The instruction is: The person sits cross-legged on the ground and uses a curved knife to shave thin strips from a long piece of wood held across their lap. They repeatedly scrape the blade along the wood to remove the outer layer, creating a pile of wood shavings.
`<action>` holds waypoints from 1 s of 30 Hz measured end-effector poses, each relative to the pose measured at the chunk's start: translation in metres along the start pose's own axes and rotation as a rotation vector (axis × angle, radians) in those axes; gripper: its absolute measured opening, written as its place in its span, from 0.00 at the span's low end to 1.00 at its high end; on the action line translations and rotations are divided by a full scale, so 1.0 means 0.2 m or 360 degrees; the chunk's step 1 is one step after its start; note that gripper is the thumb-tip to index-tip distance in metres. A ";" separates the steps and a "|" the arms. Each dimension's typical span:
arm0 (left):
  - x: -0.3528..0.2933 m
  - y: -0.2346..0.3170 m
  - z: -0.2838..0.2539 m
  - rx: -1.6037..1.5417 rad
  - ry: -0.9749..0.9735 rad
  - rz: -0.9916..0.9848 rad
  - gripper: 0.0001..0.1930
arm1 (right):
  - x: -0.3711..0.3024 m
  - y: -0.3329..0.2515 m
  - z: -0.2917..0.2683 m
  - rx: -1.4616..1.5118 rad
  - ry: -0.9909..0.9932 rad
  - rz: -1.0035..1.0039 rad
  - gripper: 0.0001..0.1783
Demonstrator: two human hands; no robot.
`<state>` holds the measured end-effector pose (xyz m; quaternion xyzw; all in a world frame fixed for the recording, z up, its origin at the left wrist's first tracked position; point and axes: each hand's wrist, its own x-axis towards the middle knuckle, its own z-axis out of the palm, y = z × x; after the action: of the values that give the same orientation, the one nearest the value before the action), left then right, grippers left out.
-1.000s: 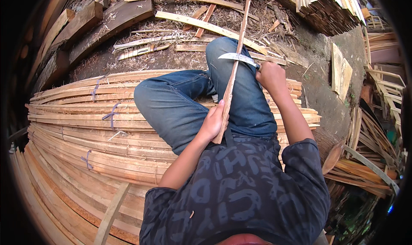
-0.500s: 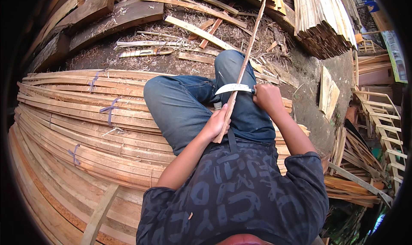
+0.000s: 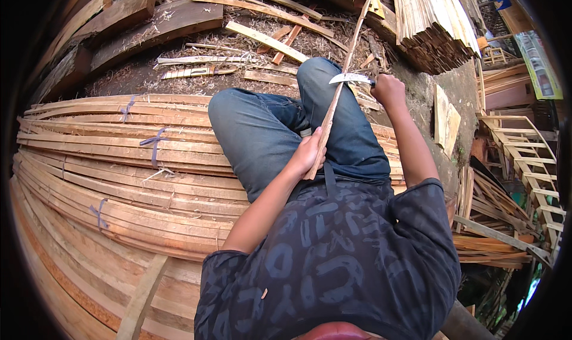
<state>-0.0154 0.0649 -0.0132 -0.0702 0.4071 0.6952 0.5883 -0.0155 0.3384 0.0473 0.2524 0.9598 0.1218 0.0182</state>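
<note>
A long, thin wooden strip [image 3: 333,109] slants from my lap, past my raised right knee, toward the far edge of the view. My left hand [image 3: 308,152] is wrapped round it close to its near end. In my right hand [image 3: 388,91] is a knife [image 3: 350,78] with a curved, pale blade and a dark handle, its grip mostly covered by my fist. The blade lies crosswise over the strip by the right knee; whether its edge bites into the wood I cannot tell.
Tied bundles of wooden slats [image 3: 119,143] lie at my left and under my legs. Ahead, loose boards [image 3: 268,42] and a sheathed-looking tool [image 3: 199,72] rest among shavings. A big stack of slats [image 3: 438,30] stands far right, a ladder-like frame [image 3: 533,161] nearer.
My right hand has moved the knife farther up the strip, away from my body. The left hand keeps its hold near the strip's lower end. The whole view has shifted slightly.
</note>
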 end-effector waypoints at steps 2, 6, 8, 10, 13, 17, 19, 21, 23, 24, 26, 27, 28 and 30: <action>-0.02 0.01 -0.02 -0.0030 -0.0069 -0.0012 0.25 | 0.00 0.01 -0.02 0.0017 0.0113 -0.0002 0.09; -0.05 -0.05 -0.06 0.0000 -0.0031 0.0137 0.25 | -0.20 -0.15 -0.06 0.0143 0.0091 -0.0356 0.08; -0.06 -0.05 -0.07 0.0037 -0.0041 0.0179 0.26 | -0.23 -0.18 -0.10 0.0167 0.0056 -0.0550 0.07; -0.04 -0.07 -0.09 0.0182 -0.0004 0.0284 0.26 | -0.14 -0.15 -0.11 0.0087 0.0107 -0.0527 0.06; -0.06 -0.02 -0.05 0.0201 -0.0027 0.0277 0.26 | 0.08 -0.08 -0.11 0.0030 0.0236 -0.0184 0.07; -0.03 0.07 0.01 0.0029 -0.0025 0.0087 0.26 | 0.15 -0.06 0.01 0.0146 0.0225 -0.0063 0.07; -0.01 0.10 -0.01 0.0029 -0.0012 -0.0017 0.25 | 0.11 -0.10 0.05 0.0213 0.0155 -0.0008 0.09; 0.00 0.12 -0.02 0.0102 0.0016 -0.0059 0.25 | 0.06 -0.09 0.09 0.0483 -0.0110 -0.0028 0.11; 0.05 0.13 -0.03 0.0320 0.0090 0.0002 0.25 | 0.04 -0.01 0.11 0.0939 -0.0474 -0.0134 0.12; 0.07 0.13 -0.05 0.0510 0.0071 0.0119 0.25 | 0.05 0.04 0.07 0.1340 -0.0957 0.0003 0.13; 0.10 0.17 -0.13 0.0714 0.0018 0.0131 0.25 | 0.05 0.12 0.00 0.2103 -0.1639 0.0045 0.13; 0.12 0.20 -0.16 0.0677 -0.0067 0.0061 0.26 | 0.06 0.17 -0.01 0.2360 -0.1819 -0.0056 0.13; 0.14 0.22 -0.16 0.0677 -0.0074 0.0008 0.26 | 0.07 0.21 0.03 0.2484 -0.1879 -0.0001 0.13; 0.16 0.24 -0.16 0.0665 -0.0060 -0.0091 0.26 | 0.06 0.24 0.11 0.2846 -0.2088 0.0206 0.11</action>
<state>-0.0784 0.0695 -0.0287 0.0549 0.5292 0.5797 0.6171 -0.0006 0.3889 0.0368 0.2398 0.4910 -0.7708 0.3276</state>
